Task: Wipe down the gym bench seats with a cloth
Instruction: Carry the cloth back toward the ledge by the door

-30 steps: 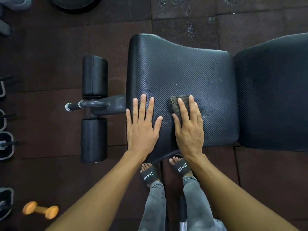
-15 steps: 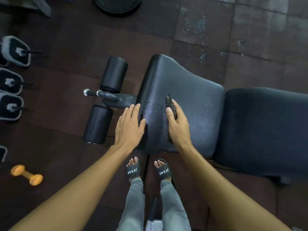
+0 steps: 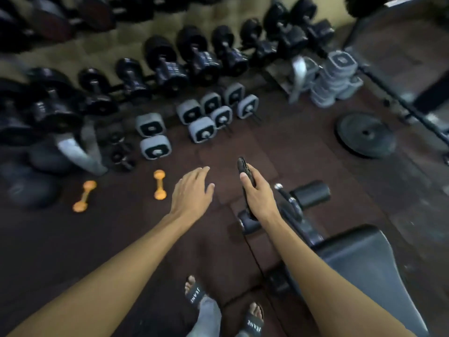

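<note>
Centre frame: the right hand [image 3: 258,194] grips a dark cloth [image 3: 243,165] above the floor [image 3: 116,234]; the left hand [image 3: 192,190] hovers beside it, fingers loosely spread. The padded surface [image 3: 364,263] sits lower right.

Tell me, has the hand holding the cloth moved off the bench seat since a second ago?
Yes. The right hand, gripping the cloth, has left the bench seat and now hangs off its end, by the foot roller.
</note>
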